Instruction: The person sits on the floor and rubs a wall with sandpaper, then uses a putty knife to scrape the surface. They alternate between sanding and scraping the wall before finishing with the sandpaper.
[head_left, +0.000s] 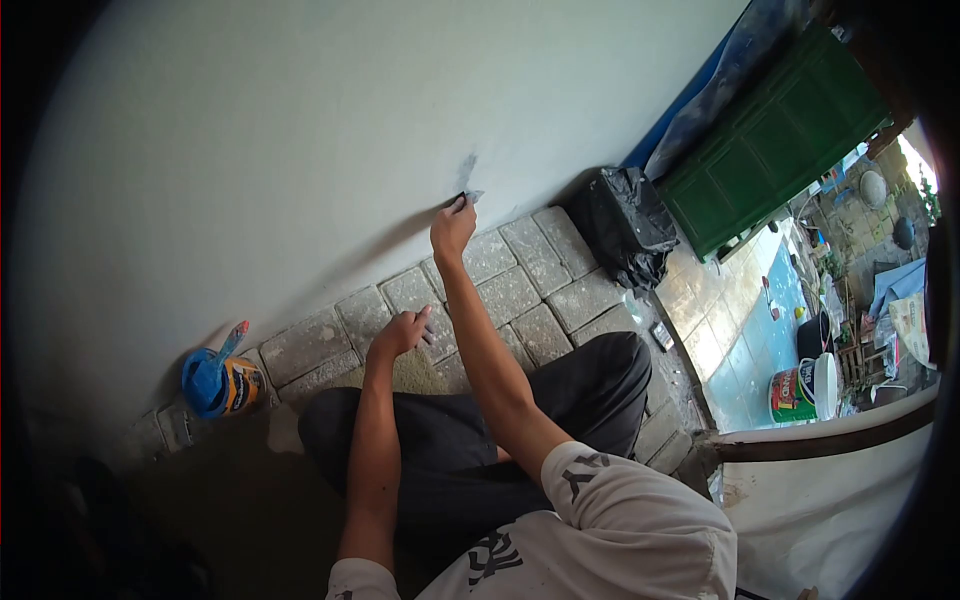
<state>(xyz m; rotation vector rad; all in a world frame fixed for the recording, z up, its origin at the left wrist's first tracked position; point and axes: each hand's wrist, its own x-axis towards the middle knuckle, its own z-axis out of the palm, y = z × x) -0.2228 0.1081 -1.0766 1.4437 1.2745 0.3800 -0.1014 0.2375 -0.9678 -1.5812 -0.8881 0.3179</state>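
Observation:
My right hand [454, 226] is raised to the white wall [300, 150], its fingers closed on a small putty knife [475, 196]. The grey blade rests at the wall, just under a dark grey smear [467, 168]. Lower down, my left hand [400, 332] hovers over the paving blocks [410, 290], fingers curled together. Something small and grey shows at its fingertips, too small to make out. To the left, a blue and yellow paint can [238, 388] stands by the wall with a blue-stained, red-tipped brush handle [234, 338] sticking up from it.
A box-like bundle in black plastic [625, 228] stands against the wall at right. Beyond it leans a green panelled door [780, 135]. Farther right, a white bucket [825, 385] and scattered clutter lie on the tiles [735, 370]. My crossed legs [590, 390] cover the near paving.

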